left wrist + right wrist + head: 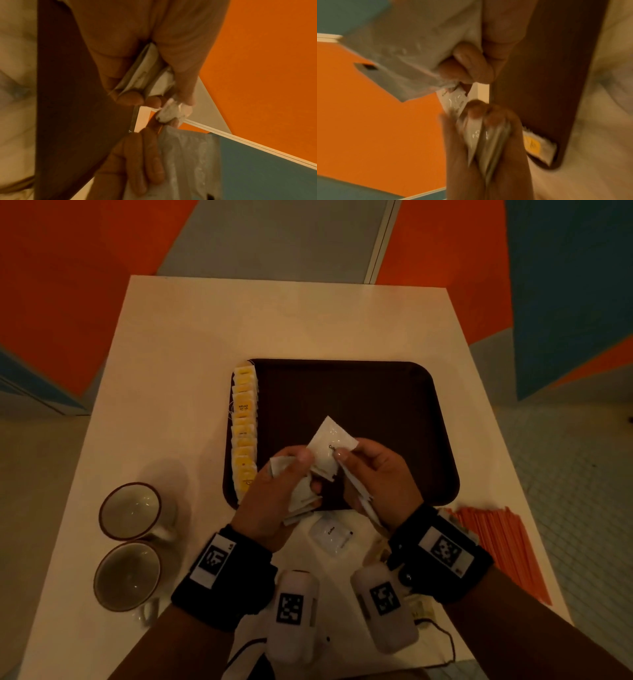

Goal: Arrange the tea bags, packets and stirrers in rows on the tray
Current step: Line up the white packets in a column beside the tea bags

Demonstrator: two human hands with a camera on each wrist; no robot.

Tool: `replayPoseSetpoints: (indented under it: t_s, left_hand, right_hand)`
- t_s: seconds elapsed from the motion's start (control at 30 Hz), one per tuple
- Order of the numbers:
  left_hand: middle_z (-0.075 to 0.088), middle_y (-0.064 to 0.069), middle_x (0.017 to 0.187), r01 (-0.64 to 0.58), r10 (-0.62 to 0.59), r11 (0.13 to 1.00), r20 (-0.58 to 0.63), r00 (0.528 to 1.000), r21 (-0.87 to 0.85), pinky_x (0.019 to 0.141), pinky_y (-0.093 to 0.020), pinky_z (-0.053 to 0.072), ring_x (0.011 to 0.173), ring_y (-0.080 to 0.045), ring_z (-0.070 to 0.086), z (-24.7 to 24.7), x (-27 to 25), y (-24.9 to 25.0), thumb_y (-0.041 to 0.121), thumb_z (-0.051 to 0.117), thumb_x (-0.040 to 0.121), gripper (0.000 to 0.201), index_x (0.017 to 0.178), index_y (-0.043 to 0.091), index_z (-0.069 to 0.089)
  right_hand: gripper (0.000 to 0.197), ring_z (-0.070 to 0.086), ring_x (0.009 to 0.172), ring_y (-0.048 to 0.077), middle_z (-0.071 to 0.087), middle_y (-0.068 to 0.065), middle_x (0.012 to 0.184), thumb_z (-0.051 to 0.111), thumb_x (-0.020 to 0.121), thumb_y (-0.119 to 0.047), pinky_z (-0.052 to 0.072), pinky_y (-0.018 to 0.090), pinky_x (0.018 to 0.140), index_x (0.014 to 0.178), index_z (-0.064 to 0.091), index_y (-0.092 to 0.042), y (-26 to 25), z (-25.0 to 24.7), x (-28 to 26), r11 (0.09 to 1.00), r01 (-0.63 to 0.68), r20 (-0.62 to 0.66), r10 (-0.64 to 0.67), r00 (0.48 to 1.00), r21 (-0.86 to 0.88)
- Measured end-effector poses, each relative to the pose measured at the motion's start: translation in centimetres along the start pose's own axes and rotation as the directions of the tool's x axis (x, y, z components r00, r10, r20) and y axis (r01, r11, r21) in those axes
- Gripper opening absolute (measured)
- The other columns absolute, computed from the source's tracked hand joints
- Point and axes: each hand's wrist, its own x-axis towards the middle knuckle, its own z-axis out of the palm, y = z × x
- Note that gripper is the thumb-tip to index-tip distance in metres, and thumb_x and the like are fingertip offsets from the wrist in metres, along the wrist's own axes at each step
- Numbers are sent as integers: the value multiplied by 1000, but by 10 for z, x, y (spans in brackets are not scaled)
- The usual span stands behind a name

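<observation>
A dark brown tray (359, 392) lies on the white table, with a row of yellow tea bags (244, 426) down its left edge. Over the tray's near edge my left hand (274, 484) grips a bundle of white packets (301, 501). My right hand (373, 470) pinches one white coffee packet (330, 445) and holds a few more under its palm. In the left wrist view the bundle of packets (142, 73) sits between thumb and fingers. The right wrist view shows the pinched packet (412, 54), blurred. One more coffee packet (331, 537) lies on the table. Orange stirrers (496, 542) lie at the right.
Two empty mugs (130, 511) (127, 575) stand at the near left of the table (178, 337). The table's right edge runs close beside the stirrers. The wall behind is orange and blue.
</observation>
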Motion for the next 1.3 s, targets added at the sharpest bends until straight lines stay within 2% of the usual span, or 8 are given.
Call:
replayPoseSetpoints:
  t_s: [0.13, 0.23, 0.37, 0.53, 0.77, 1.0, 1.17, 1.3]
  left_hand:
    - [71, -4, 86, 0, 0, 1000, 16, 1000, -11, 57, -28, 56, 72, -16, 67, -7, 1, 4, 64, 64, 64, 59, 103, 20, 60]
    - [66, -6, 94, -30, 30, 999, -25, 999, 30, 65, -30, 58, 83, -23, 65, 1, 5, 1, 44, 67, 75, 40, 107, 22, 57]
    - [64, -9, 93, -85, 80, 996, -124, 989, -36, 67, -33, 55, 81, -21, 65, 7, 8, -1, 21, 51, 87, 19, 105, 22, 57]
    - [66, -10, 94, -95, 91, 995, -111, 990, -35, 68, -33, 57, 83, -22, 65, 3, 3, -3, 18, 57, 76, 33, 109, 18, 55]
    - [68, 0, 74, 15, -32, 964, 62, 998, 264, 58, -27, 56, 67, -15, 66, 5, -9, -2, 24, 62, 69, 20, 87, 15, 60]
    - [64, -4, 70, 10, -2, 990, -58, 998, 140, 49, -27, 51, 55, -15, 62, 4, -9, -6, 19, 63, 71, 12, 80, 15, 57]
    - [63, -11, 90, 10, -4, 999, -123, 992, 47, 69, -38, 52, 78, -25, 61, -4, -7, -1, 23, 63, 80, 29, 107, 15, 57]
    - [61, 2, 65, -24, 35, 998, -179, 983, 62, 51, -25, 49, 54, -11, 55, -11, -7, 3, 17, 48, 90, 9, 92, 19, 57]
  right_hand:
    - [10, 65, 71, 11, 69, 1, 77, 60, 85, -9, 55, 28, 69, 90, 68, -12, -8, -11, 8, 877, 118, 150, -53, 987, -466]
    - [9, 65, 78, 11, 69, 2, 86, 65, 83, -15, 54, 31, 77, 91, 69, -12, -3, -6, 12, 704, 240, 251, -90, 964, -669]
    - [21, 59, 81, 6, 61, -4, 90, 69, 79, -16, 51, 23, 74, 100, 65, -18, 0, 3, 10, 704, 314, 232, -214, 949, -637]
    - [31, 59, 77, -1, 58, -12, 83, 68, 79, -10, 50, 17, 65, 106, 57, -21, -1, 5, 9, 758, 363, 128, -353, 927, -541]
    - [32, 58, 78, 7, 53, -12, 84, 61, 86, -14, 52, 21, 70, 117, 55, -19, -2, -1, 16, 536, 481, 235, -462, 855, -694]
    - [41, 56, 86, 11, 52, 0, 104, 35, 84, -9, 50, 22, 69, 117, 46, -30, -2, -4, 13, 957, 61, 265, 17, 964, -283]
    - [47, 60, 101, 12, 56, 1, 113, 56, 84, 3, 55, 30, 84, 121, 49, -25, -12, -17, 5, 941, -17, 283, 119, 952, -339]
    - [32, 67, 81, 7, 67, -1, 90, 71, 69, 2, 57, 23, 72, 95, 63, -16, -13, -33, 1, 947, -23, 69, 47, 997, -320]
